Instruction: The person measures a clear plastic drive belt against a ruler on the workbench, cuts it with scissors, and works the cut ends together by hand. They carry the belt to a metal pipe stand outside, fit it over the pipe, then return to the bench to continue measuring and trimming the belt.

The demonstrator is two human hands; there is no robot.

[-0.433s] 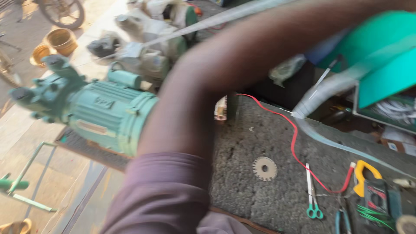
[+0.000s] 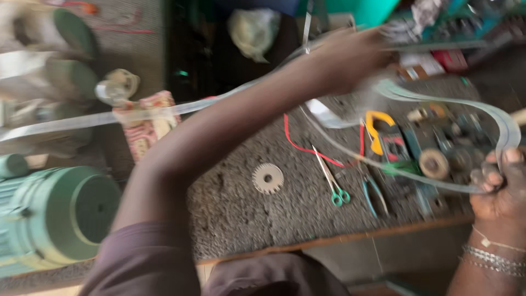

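My left hand (image 2: pixel 350 60) reaches far across the bench, its fingers closed around a long pale translucent strip (image 2: pixel 164 112) that trails away to the left. The strip curves round to the right, and my right hand (image 2: pixel 501 186), with bracelets on the wrist, grips its other end near the bench's right edge. Below the strip on the rough grey bench top (image 2: pixel 246 208) lie a toothed metal disc (image 2: pixel 268 178), green-handled scissors (image 2: pixel 334 181), blue-handled pliers (image 2: pixel 375 194) and a yellow clamp meter (image 2: pixel 383 134) with a red wire (image 2: pixel 307 145).
A green electric motor (image 2: pixel 55 216) stands at the left edge of the bench. A patterned small packet (image 2: pixel 145 126) and a tape roll (image 2: pixel 118 85) lie near it. Cluttered tools and parts fill the right side. A teal container (image 2: pixel 361 8) sits at the back.
The view has swung right and down. My left arm now stretches toward the back right with the strip in it, and my right hand has come into view holding the strip's other end.
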